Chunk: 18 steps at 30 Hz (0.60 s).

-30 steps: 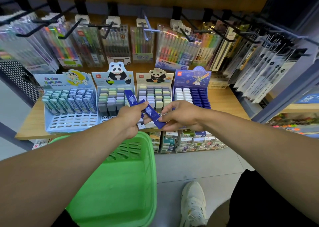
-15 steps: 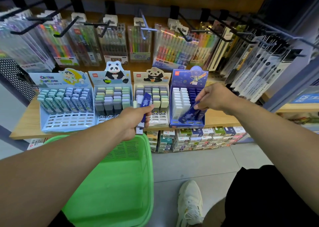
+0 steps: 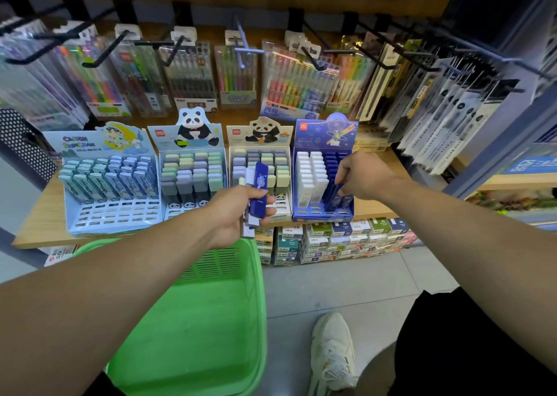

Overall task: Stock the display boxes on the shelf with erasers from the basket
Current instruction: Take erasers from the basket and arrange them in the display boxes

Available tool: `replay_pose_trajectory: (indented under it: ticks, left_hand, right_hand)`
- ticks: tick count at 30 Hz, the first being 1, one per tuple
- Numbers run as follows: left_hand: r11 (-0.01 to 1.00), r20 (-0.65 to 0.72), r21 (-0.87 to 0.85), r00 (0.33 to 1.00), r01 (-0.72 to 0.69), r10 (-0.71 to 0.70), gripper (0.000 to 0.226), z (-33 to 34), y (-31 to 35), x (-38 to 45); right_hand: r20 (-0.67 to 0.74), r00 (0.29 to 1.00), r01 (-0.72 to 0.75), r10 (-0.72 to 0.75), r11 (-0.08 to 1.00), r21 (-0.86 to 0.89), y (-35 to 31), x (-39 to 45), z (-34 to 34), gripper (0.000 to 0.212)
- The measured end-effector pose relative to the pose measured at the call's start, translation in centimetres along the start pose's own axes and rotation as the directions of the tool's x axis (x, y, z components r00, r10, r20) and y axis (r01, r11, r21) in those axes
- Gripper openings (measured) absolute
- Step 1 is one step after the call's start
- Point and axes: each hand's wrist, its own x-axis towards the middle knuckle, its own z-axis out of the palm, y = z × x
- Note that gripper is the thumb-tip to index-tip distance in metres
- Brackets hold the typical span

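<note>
Right hand [image 3: 363,175] is down over the dark blue display box [image 3: 323,184], fingers pinched on a slim navy eraser [image 3: 337,191] that stands nearly upright in the box's right-hand blue rows, lower end among the ones already slotted. Just left of those fingers sit two columns of white erasers [image 3: 311,174], packed tight. The left hand [image 3: 238,212] grips a small bundle of erasers [image 3: 256,195], a navy one with a pale printed figure on top and whitish ones beneath it, their ends poking out above and below the fist. That bundle is held up in front of the right panda box [image 3: 259,166] and hides part of its pastel rows. Further left of that hand are the other panda box [image 3: 193,169] and a light blue cartoon box [image 3: 110,181], all on the wooden shelf [image 3: 42,215]. Below the left wrist sits the green basket [image 3: 193,320], its visible floor bare. Pen packs [image 3: 187,76] hang on hooks beyond both hands; a pale shoe [image 3: 331,350] shows on the floor.
</note>
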Motion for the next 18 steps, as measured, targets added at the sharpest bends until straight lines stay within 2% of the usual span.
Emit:
replay_pose_trajectory:
  ticks: [5,9,18]
  left_hand:
    - [0.999,0.055,-0.007,0.998,0.031,-0.031,0.014,0.1,-0.1,-0.1]
    - [0.999,0.080,-0.007,0.996,0.032,-0.032,0.012,0.0,0.0,-0.1]
    - [0.999,0.124,-0.020,0.991,0.044,-0.041,0.031,-0.2,0.1,-0.3]
  right_hand:
    - [0.023,1.000,0.007,-0.006,0.998,-0.055,-0.2,0.1,0.0,0.024]
    - [0.005,1.000,-0.013,0.013,0.998,-0.063,-0.1,0.3,0.1,0.010]
    - [0.002,0.999,-0.052,0.053,0.988,-0.144,0.6,1.7,1.9,0.013]
